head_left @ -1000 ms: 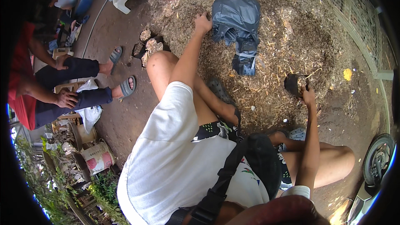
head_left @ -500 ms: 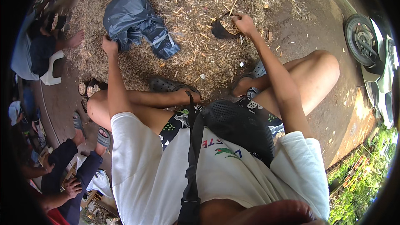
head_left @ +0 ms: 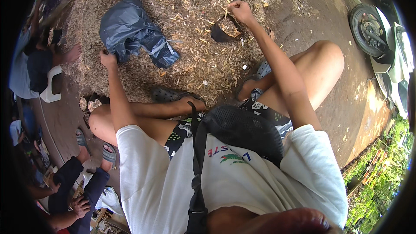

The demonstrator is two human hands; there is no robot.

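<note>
Where L hand [head_left: 108,59] touches, bag [head_left: 130,24] (dk) looks crumpled.

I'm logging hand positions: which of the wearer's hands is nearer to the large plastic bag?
Left. The left hand is at the lower left edge of the large plastic bag; the right hand is well to its right, by the small black pouch.
</note>
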